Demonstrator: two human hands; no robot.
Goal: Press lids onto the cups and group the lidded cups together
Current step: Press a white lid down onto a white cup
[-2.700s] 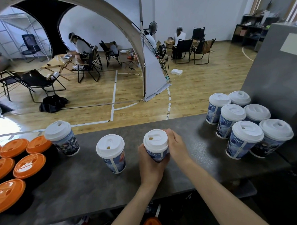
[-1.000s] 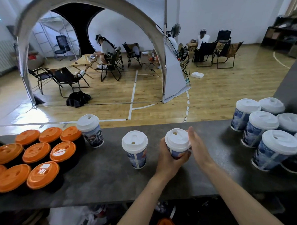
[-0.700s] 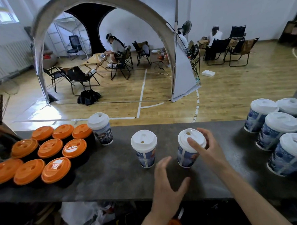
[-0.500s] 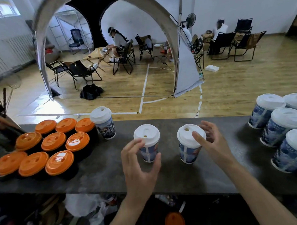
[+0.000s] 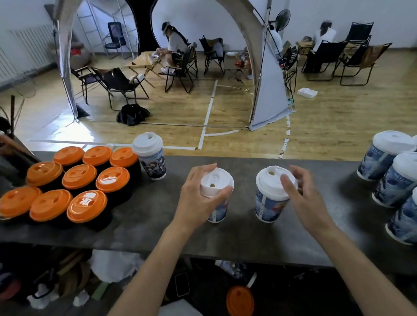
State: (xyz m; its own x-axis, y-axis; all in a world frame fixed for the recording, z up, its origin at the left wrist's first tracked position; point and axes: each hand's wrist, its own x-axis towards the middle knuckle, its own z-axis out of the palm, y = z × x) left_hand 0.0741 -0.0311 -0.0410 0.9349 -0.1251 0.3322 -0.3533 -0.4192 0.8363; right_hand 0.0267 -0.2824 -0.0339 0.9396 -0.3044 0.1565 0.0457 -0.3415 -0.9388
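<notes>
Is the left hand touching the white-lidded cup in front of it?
Touching. The head view shows the left hand wrapped round the white-lidded cup, thumb against its lid rim.
</notes>
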